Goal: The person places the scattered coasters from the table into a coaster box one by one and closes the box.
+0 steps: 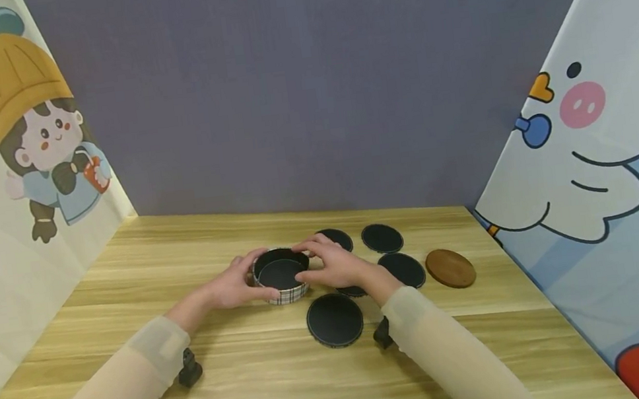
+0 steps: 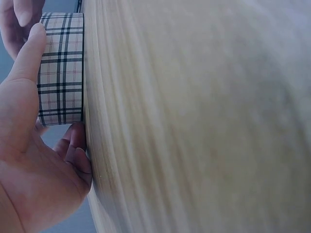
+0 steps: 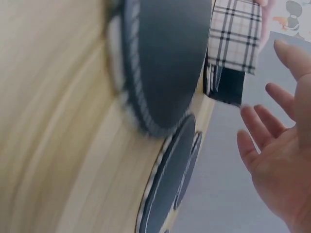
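Observation:
A round plaid coaster holder [image 1: 292,295] with a black inside stands on the wooden table, its open top up. My left hand [image 1: 233,286] grips its left side, the thumb along the front wall and the fingers behind. In the left wrist view, the thumb lies against the plaid wall [image 2: 60,73]. My right hand [image 1: 336,267] hovers at the holder's right side, thumb and fingers spread over the rim. The right wrist view shows those fingers [image 3: 262,126] loosely bent, with nothing between them. A dark gap in the wall [image 3: 229,85] faces that hand.
Round black coasters with stitched edges lie right of the holder: one in front [image 1: 335,321], others behind [image 1: 382,238] and to the right [image 1: 403,270]. Some are partly hidden by my right hand. A brown wooden disc [image 1: 450,268] lies farther right. A grey panel [image 1: 283,97] rises behind the table.

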`<state>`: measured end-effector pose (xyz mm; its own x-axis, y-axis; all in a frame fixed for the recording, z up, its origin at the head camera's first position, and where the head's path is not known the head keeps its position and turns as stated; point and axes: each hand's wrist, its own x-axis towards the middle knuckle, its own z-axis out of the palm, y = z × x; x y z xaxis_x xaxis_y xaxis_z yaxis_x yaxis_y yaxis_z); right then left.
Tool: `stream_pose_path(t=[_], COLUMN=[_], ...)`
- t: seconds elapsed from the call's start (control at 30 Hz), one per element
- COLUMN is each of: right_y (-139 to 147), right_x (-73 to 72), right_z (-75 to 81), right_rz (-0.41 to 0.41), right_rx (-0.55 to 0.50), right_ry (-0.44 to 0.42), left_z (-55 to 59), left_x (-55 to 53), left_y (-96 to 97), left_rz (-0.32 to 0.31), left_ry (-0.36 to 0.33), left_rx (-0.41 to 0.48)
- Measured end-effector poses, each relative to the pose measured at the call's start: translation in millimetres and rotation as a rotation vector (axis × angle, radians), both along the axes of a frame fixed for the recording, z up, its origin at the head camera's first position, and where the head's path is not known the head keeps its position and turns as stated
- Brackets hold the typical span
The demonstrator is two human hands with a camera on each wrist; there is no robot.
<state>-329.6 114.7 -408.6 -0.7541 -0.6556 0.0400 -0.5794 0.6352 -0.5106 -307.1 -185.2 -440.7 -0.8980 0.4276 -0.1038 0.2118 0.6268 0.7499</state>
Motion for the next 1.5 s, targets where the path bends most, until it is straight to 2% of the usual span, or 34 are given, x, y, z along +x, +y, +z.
stream_pose_path(t=[0.13, 0.33, 0.53, 0.77, 1.0, 1.13, 1.5], right_y=[19.9, 49.3, 71.2, 89.3, 102.2, 105.1, 104.0], right_x=[7.3, 23.1, 43.5, 60.5, 68.5, 71.0, 77.6], right_z=[4.2, 5.4, 2.6, -6.1, -11.9, -14.9, -17.8], right_rz=[0.038, 0.076, 0.081, 0.149, 0.195, 0.218, 0.216], right_rx=[-0.046, -0.058, -0.010, 0.031, 0.077, 0.081, 0.065], right_ry=[-0.022, -0.049, -0.112, -0.176, -0.226, -0.206, -0.162], left_z=[0.5, 1.7, 2.2, 2.7, 0.1, -0.4, 0.3], left_x=[-0.8, -0.3, 0.1, 2.0, 1.8, 2.2, 2.3], left_y=[0.8, 1.7, 1.7, 2.8, 1.9, 1.9, 1.8], left_rz=[0.007, 0.002, 0.004, 0.003, 0.010, 0.010, 0.017], left_ry=[0.014, 0.028, 0.023, 0.005, 0.004, 0.003, 0.000], left_rx=[0.001, -0.005, 0.004, 0.011, 0.011, 0.005, 0.003])
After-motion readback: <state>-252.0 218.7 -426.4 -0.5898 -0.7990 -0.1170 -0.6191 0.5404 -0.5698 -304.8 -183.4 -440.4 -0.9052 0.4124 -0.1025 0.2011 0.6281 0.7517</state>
